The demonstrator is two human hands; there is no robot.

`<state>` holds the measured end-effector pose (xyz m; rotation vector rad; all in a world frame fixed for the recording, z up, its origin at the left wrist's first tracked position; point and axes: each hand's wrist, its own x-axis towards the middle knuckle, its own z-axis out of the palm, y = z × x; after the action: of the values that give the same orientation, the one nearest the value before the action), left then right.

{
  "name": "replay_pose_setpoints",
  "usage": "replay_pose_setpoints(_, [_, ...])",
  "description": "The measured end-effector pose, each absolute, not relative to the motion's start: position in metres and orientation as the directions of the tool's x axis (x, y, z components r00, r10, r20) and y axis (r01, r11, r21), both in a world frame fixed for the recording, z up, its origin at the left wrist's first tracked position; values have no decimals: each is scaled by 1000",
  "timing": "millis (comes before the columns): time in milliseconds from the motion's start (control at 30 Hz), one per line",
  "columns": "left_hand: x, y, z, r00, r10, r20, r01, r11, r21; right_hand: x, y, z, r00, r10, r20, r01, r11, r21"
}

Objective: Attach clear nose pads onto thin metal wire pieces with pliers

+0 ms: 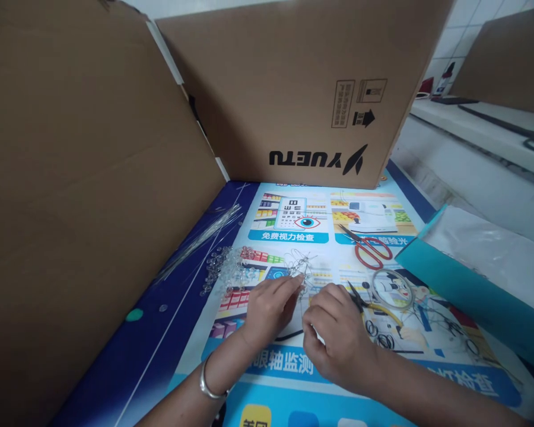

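A small tangle of thin silvery wire with clear beads [299, 264] stands up from the fingertips of my left hand [270, 305], which is pinched closed on it. Just to the right, my right hand [338, 335] is curled, its thumb and fingers pressed together. Whatever it may hold is too fine or hidden to make out. Left of my left hand lies a spread of loose clear beads [231, 270]. Pliers with yellow handles [385, 311] lie partly behind my right hand, and red-handled scissors [371, 250] rest farther back.
Straight wire lengths [202, 240] lie at the left by a tall cardboard panel [71, 178]. Another cardboard panel [293, 89] closes off the back. On the right are a round wire coil [410, 290], small dark wire loops [385, 341] and a teal box [463, 284].
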<state>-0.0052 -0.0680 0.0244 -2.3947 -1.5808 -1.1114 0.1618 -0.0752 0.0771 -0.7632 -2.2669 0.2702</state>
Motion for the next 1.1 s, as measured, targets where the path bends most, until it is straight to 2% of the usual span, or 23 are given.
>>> replay_pose_setpoints(233, [-6,-66,21,171,805,568,793,-455,406,161,-78,76,-598,565,569,428,825,-370])
replay_pose_setpoints(400, [-2,-66,19,147,812,565,719,-480,502,160,-63,66,-587,569,575,412,822,-394])
replay_pose_setpoints(500, [0,-64,22,49,862,505,641,-415,646,163,-47,57,-537,626,566,397,779,-485])
replay_pose_setpoints(567, [-1,-63,26,-43,914,404,545,-318,776,166,-37,52,-491,663,565,397,748,-532])
replay_pose_setpoints(700, [-6,-60,32,-100,971,216,291,-179,940,170,-27,42,-450,681,578,411,732,-543])
replay_pose_setpoints(800, [-11,-60,33,-83,986,143,140,-131,981,170,-27,38,-455,687,567,434,727,-532])
replay_pose_setpoints(900, [-13,-60,34,-60,994,93,41,-91,995,168,-32,35,-508,669,542,478,743,-469])
replay_pose_setpoints(1000, [-13,-60,34,-47,996,79,9,-79,997,165,-36,33,-575,658,487,541,752,-377])
replay_pose_setpoints(1100, [-12,-59,33,-50,996,79,19,-78,997,163,-37,31,-592,681,430,596,730,-335])
